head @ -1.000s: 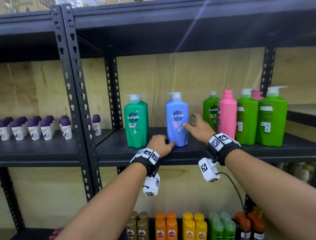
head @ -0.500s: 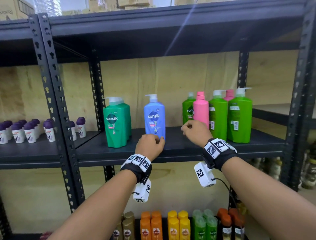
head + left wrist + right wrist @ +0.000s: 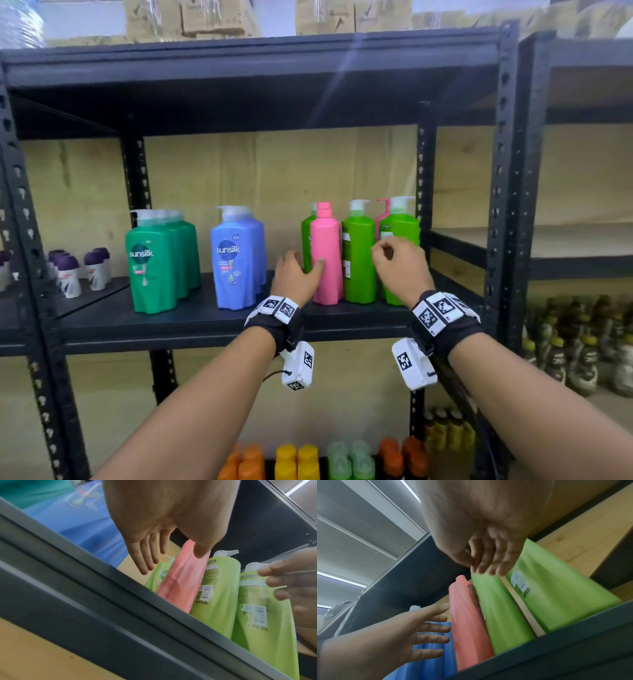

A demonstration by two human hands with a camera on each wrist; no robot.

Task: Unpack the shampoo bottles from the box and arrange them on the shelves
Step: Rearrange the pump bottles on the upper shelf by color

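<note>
Standing upright — pink bottle (image 3: 327, 253), glossy; left hand (image 3: 295, 278) splayed, right hand (image 3: 401, 265) loosely curled.

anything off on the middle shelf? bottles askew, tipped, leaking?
No tipping or spills visible. One oddity: the front pink bottle has a plain cap, unlike the pump-topped lime green bottles it stands among, and those show back labels and barcodes while the blue bottle faces forward. The left hand reaches for the pink one.
</note>
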